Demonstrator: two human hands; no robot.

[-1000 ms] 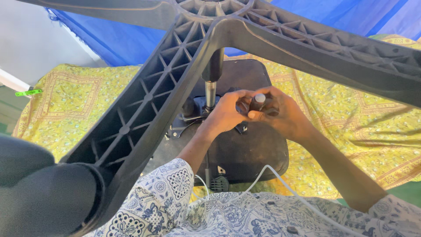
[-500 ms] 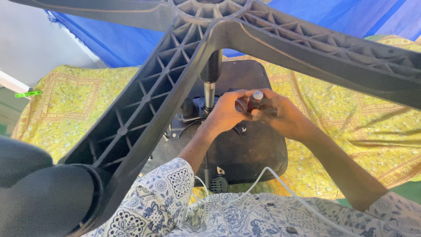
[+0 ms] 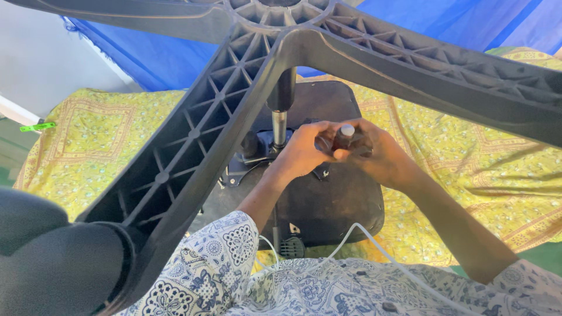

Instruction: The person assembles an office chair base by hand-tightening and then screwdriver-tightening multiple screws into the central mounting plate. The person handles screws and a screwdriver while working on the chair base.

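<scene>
Head view: both hands wrapped around a small dark knob under an upturned office chair.

The left hand (image 3: 304,153) and right hand (image 3: 374,155) meet at centre frame, fingers closed together on a dark knob (image 3: 345,138) with a pale round tip poking up between them. It sits just right of the shiny gas cylinder (image 3: 280,120), over the metal mechanism plate (image 3: 252,164) on the underside of the black seat (image 3: 333,205). The ribbed black star base (image 3: 234,117) crosses the upper frame from lower left to right edge, with a caster (image 3: 52,263) blurry at lower left. Chair lies on a yellow patterned cloth (image 3: 99,140), blue tarp (image 3: 158,55) behind at the top. A white cable (image 3: 363,240) runs across the patterned shirt (image 3: 281,287) at the bottom.
</scene>
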